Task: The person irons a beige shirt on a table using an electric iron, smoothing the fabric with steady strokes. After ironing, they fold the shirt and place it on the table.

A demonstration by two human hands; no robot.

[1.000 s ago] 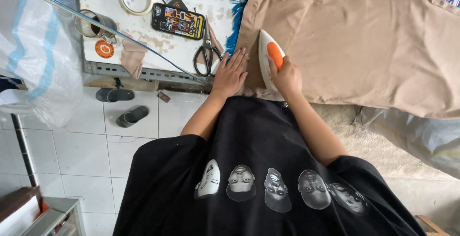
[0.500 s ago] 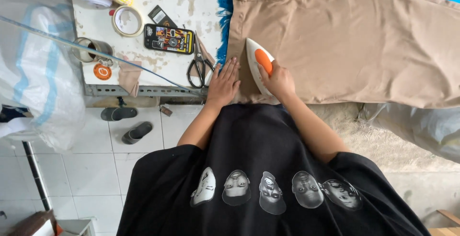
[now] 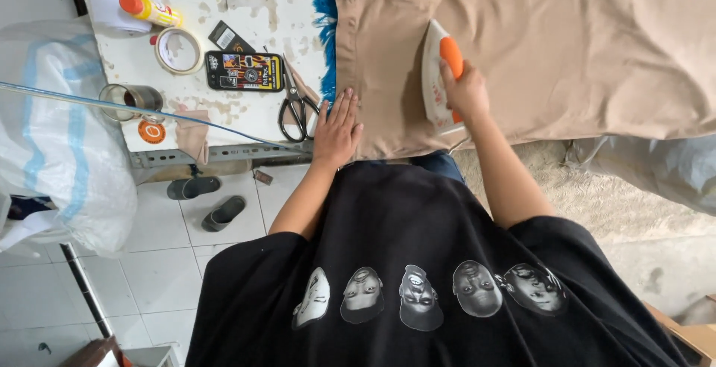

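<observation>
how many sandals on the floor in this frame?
2: one dark sandal right below the table edge, the other sandal beside it on the white tiles. More could be hidden under the table.

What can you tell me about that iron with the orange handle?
The iron has a white body and an orange handle, and looks like plastic. It rests sole down on the tan garment, its pointed tip toward the far side. The right hand grips the handle. The left hand lies flat at the garment's near edge, apart from the iron.

White tiled floor under a worn table

Daylight falls on the pale tiled floor (image 3: 149,262); the chipped white table (image 3: 246,9) stands above two dark slippers (image 3: 205,199).
</observation>
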